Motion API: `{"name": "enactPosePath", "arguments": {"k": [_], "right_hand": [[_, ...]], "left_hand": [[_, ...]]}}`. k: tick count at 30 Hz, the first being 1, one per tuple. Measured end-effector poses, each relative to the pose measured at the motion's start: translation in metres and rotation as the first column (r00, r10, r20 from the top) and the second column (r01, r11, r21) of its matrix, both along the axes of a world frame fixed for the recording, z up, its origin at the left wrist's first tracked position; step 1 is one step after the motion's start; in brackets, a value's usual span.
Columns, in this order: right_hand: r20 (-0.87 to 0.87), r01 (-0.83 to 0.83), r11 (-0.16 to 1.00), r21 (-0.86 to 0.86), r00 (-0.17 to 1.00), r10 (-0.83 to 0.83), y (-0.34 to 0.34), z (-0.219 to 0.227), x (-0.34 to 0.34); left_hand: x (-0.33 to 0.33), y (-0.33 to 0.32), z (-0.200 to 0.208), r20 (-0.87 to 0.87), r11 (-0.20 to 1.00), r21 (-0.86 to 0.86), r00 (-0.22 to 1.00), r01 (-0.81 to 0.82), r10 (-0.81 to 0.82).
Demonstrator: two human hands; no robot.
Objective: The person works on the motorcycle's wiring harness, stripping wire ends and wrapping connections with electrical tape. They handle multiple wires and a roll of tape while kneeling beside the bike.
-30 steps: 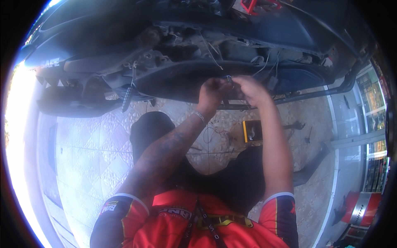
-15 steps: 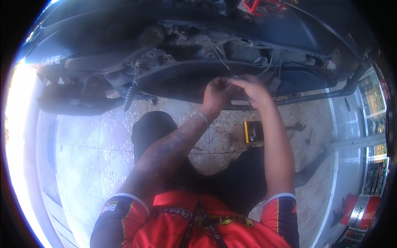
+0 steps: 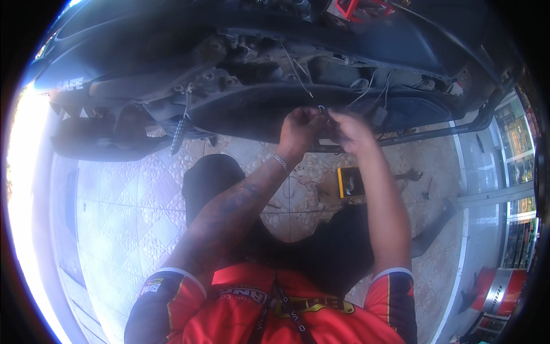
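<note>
My left hand (image 3: pixel 299 131) is closed, its thumb and fingers pinching a small ring-shaped piece (image 3: pixel 321 109) with a bright edge, too small to name surely. Close against it, my right hand (image 3: pixel 352 133) has its fingers bent in at the same piece; what lies between those fingertips is hidden. Both hands are held before the lower side of a black scooter (image 3: pixel 240 112), whose inner frame shows through a long gap in the bodywork. A thin pale wire (image 3: pixel 297 70) hangs from that gap, ending just above my hands. More loose wires (image 3: pixel 385 89) dangle to their right.
On the tiled floor (image 3: pixel 132 218) lies a black and yellow box (image 3: pixel 350 182), left of my right forearm. A spring-like metal part (image 3: pixel 179 135) hangs at the scooter's left. A red cylindrical container (image 3: pixel 499 292) stands at the right, near glass-fronted shelves (image 3: pixel 520 166).
My right hand has turned and drawn slightly down and right, its fingers now more bent. The ring-shaped piece has shifted a little left. My left hand has barely moved.
</note>
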State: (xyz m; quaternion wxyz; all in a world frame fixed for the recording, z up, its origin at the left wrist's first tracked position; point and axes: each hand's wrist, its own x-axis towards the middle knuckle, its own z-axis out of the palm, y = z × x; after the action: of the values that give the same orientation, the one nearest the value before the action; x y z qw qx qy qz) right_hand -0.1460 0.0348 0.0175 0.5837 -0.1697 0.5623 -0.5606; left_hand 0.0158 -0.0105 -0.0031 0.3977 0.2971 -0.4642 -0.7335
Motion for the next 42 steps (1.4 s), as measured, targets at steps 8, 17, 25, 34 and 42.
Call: {"name": "enactPosePath", "arguments": {"k": [8,17,25,34,42], "right_hand": [[-0.252,-0.019,0.995,0.097,0.967,0.043,-0.002,-0.004,0.003],[-0.957,-0.092,0.994,-0.062,0.287,-0.033,0.017,0.034,0.032],[-0.4,-0.134,0.988,0.08,0.903,0.155,0.016,0.045,0.013],[-0.413,-0.335,0.942,-0.032,0.862,0.293,0.022,0.061,0.014],[-0.512,-0.172,0.985,-0.026,0.848,0.135,0.019,0.055,0.018]], "left_hand": [[0.004,0.001,-0.001,0.023,0.999,0.032,0.999,0.026,-0.027],[0.001,0.0,-0.007,-0.002,0.999,0.012,0.999,-0.032,0.032],[0.001,0.004,0.001,-0.023,1.0,0.011,1.0,0.021,-0.02],[0.006,0.01,0.016,-0.106,0.991,-0.001,0.985,0.135,-0.135],[0.003,0.006,0.012,-0.079,0.994,0.002,0.991,0.106,-0.105]]}}
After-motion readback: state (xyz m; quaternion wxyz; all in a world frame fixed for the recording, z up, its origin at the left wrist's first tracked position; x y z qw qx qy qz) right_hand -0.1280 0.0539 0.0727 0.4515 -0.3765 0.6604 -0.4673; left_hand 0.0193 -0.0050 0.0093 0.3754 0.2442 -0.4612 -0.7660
